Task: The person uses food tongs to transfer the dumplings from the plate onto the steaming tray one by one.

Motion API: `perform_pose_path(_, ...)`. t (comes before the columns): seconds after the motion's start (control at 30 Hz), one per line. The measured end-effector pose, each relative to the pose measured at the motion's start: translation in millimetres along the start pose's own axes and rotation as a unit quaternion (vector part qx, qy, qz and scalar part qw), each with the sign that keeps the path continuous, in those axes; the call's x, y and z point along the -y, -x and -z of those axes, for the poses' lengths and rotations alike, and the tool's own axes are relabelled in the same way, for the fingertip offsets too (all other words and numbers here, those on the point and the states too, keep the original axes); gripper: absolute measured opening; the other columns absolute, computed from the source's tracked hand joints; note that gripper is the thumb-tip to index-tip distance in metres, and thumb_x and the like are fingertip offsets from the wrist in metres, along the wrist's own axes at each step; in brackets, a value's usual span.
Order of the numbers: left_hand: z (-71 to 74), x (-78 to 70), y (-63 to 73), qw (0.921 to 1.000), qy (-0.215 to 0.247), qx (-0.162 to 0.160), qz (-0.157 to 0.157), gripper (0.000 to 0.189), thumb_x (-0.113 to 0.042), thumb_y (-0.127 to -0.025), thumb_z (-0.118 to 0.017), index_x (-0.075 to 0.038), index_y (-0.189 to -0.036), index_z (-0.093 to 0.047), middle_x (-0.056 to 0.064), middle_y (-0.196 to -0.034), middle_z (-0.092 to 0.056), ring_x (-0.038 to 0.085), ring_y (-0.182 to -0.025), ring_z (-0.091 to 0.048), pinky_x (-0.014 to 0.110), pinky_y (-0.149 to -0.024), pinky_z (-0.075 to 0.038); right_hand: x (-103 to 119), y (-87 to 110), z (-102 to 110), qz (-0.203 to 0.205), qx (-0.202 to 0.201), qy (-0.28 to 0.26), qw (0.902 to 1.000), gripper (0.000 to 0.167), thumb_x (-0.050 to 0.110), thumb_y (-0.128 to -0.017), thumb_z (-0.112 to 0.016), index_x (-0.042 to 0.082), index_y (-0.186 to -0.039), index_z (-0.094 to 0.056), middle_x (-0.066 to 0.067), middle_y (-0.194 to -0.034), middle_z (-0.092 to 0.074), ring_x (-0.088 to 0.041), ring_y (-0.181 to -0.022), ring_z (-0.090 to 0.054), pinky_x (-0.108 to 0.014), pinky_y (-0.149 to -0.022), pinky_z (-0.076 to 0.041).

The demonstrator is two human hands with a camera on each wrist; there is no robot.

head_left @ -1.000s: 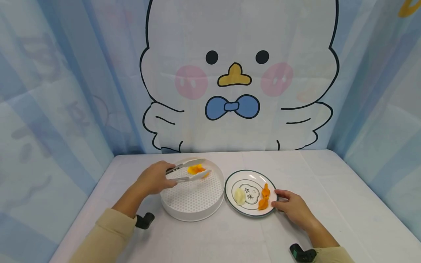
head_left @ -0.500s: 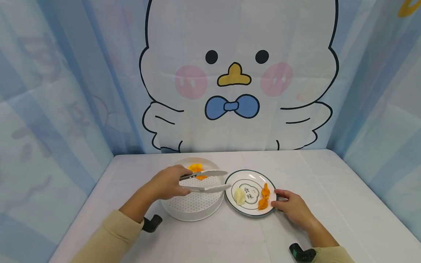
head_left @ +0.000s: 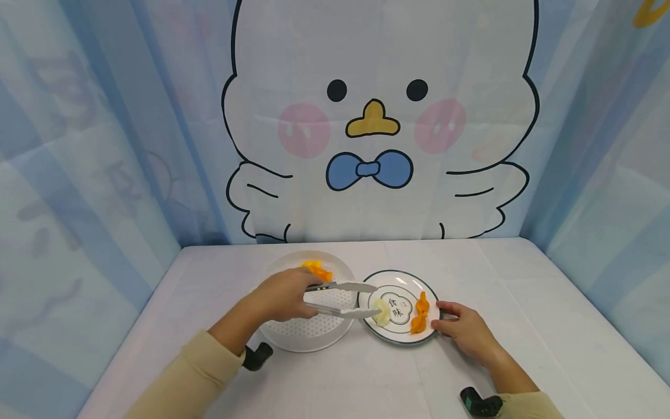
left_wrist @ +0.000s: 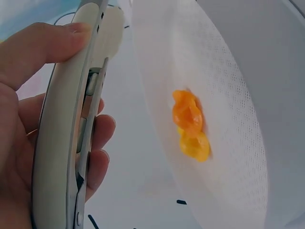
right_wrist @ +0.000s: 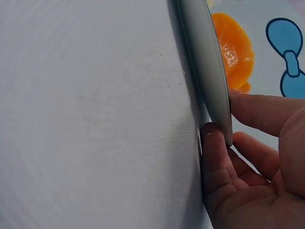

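From my station I record the person's left hand (head_left: 285, 295) with its fingers curled round the long pale metal tongs (head_left: 353, 313), thumb on one arm and fingers on the other. The tongs' arms stand apart at the tips. The tips overlie the left edge of the round white plate with a dark green rim (head_left: 400, 280). The lower tip overlaps the pale yellow-green rounded piece (head_left: 386, 313); I cannot tell whether they touch.

I find the right hand (head_left: 466, 330) pinching the plate's right edge, thumb above and fingers below. The two orange pleated pieces (head_left: 419, 324) lie on the plate near that edge.

Just left of the plate, I note the round white perforated tray (head_left: 309, 330), set toward the far edge of the white-covered desk (head_left: 366, 378). Inside the tray, near its far rim, an orange piece (left_wrist: 187, 112) lies against a yellow piece (left_wrist: 195, 147).
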State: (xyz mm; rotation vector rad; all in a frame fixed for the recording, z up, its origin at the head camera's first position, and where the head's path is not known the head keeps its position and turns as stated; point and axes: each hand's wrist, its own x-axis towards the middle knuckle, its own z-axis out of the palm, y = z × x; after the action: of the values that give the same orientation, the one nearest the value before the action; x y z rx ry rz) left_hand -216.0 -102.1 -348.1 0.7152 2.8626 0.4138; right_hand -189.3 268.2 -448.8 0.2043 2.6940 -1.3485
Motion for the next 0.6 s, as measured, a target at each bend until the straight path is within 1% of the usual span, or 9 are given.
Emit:
perform_pose_path(0.1, -2.0, -4.0, -2.1, 0.9999, -0.008, 0.008, -0.007, 0.052, -0.027, -0.080, -0.084, -0.013, -0.127, -0.069, 0.001, -0.129, -0.064, 0.020, -0.115, -0.058, 0.043, -0.101, -0.044, 0.5, 0.3, 0.0, 0.000, -0.001, 0.001, 1.0000, 0.064, 0.022, -0.091, -0.074, -0.008, -0.141, -0.048, -0.031, -0.140, -0.050, -0.024, -0.098, -0.064, -0.040, -0.088, -0.054)
perform_pose_path(0.27, -5.9, -10.1, -3.8, 0.9996, -0.019, 0.020, -0.009, 0.051, -0.030, -0.079, -0.084, -0.015, -0.126, -0.069, 0.000, -0.125, -0.066, 0.017, -0.106, -0.059, 0.041, -0.095, -0.048, 1.7, 0.4, 0.1, -0.003, 0.000, -0.001, 1.0000, 0.065, 0.022, -0.091, -0.074, -0.008, -0.142, -0.048, -0.031, -0.141, -0.049, -0.025, -0.100, -0.064, -0.041, -0.089, -0.053)
perform_pose_path(0.33, -6.7, -12.9, -3.7, 0.9995, -0.023, 0.021, -0.007, 0.051, -0.030, -0.079, -0.084, -0.015, -0.126, -0.070, 0.000, -0.124, -0.066, 0.016, -0.102, -0.059, 0.040, -0.093, -0.049, 2.0, 0.5, 0.2, -0.003, 0.001, 0.001, 1.0000, 0.065, 0.023, -0.091, -0.074, -0.008, -0.142, -0.047, -0.031, -0.141, -0.048, -0.025, -0.100, -0.064, -0.041, -0.088, -0.053)
perform_pose_path(0.47, -7.8, -17.9, -3.4, 0.9992, -0.037, 0.017, -0.005, 0.050, -0.031, -0.079, -0.084, -0.015, -0.124, -0.071, 0.000, -0.126, -0.065, 0.015, -0.102, -0.060, 0.040, -0.092, -0.050, 2.6, 1.0, 0.4, -0.004, 0.000, 0.004, 1.0000, 0.065, 0.023, -0.091, -0.074, -0.008, -0.142, -0.048, -0.031, -0.140, -0.049, -0.025, -0.100, -0.064, -0.041, -0.088, -0.053)
perform_pose_path(0.6, -8.8, -21.0, -3.1, 0.9991, -0.039, 0.016, -0.009, 0.049, -0.031, -0.079, -0.084, -0.016, -0.123, -0.071, 0.001, -0.124, -0.065, 0.015, -0.098, -0.059, 0.038, -0.088, -0.051, 3.4, 1.5, 0.0, -0.003, 0.001, 0.001, 1.0000, 0.064, 0.021, -0.091, -0.074, -0.008, -0.142, -0.048, -0.031, -0.141, -0.048, -0.026, -0.101, -0.064, -0.040, -0.089, -0.053)
